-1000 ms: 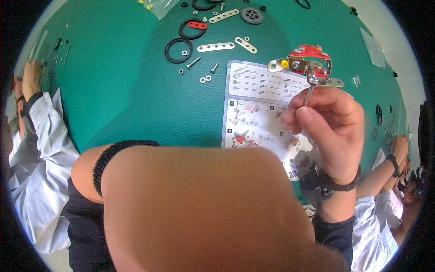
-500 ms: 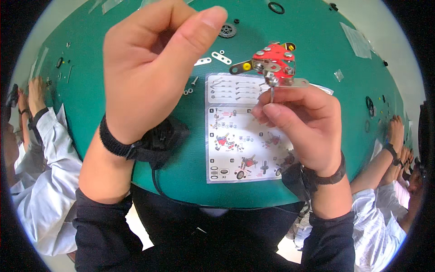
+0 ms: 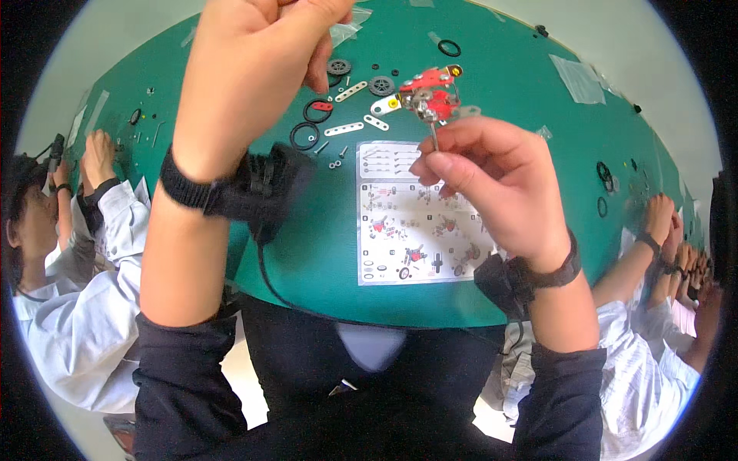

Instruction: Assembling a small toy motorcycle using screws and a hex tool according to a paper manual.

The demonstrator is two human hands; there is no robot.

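My right hand [image 3: 496, 173] pinches a thin metal rod [image 3: 434, 138] between thumb and fingers. At its top sits a small model assembly [image 3: 434, 96] of red plates, metal strips, nuts and yellow-centred pieces, raised above an instruction sheet [image 3: 419, 269]. My left hand [image 3: 246, 84] is lifted at the upper left, and the top edge cuts off part of it. Its thumb and a lowered finger look apart, with nothing visible between them. Beneath and beside it lie a clear plastic bag [image 3: 347, 31], grey wheels [image 3: 381, 85], black rings [image 3: 304, 136] and pale perforated strips [image 3: 344, 129].
Screws [image 3: 343, 152] and nuts lie loose on the green table [image 3: 307, 269]. Another black ring [image 3: 450, 48] and a clear bag [image 3: 576, 79] are farther back. A black cable [image 3: 269, 288] runs from my left wrist strap. People in pale sleeves [image 3: 100, 261] sit on both sides.
My left hand has moved up, away from me, toward the loose parts. My right hand has shifted slightly left with the model assembly. The view has tilted, showing more parts on the table.
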